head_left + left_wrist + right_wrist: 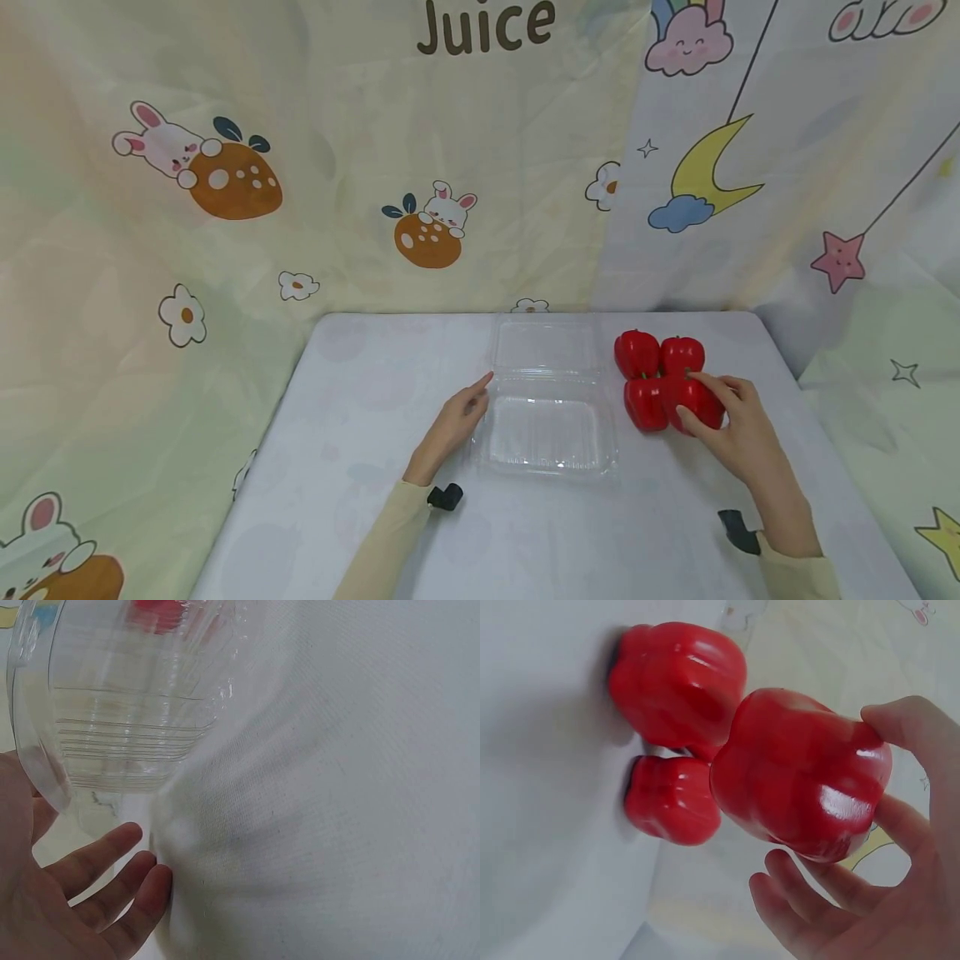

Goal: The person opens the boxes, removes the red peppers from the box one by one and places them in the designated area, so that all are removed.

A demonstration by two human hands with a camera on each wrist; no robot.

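Observation:
My right hand (738,429) holds a shiny red bell pepper (802,776) between thumb and fingers. In the right wrist view this pepper appears raised off the white table, tilted. Three more red bell peppers (638,354) stand close together beside it, at the right of the table. My left hand (456,423) is at the left side of a clear plastic clamshell container (551,433), its fingers loosely extended near the rim. The container lies opened flat, its lid (547,343) folded back toward the far edge. Nothing lies inside the container.
The white-covered table (360,408) ends at a printed fabric backdrop (337,167) along its far side. Similar fabric hangs at left and right. A black strap piece (446,497) shows at the left wrist and another (738,531) at the right.

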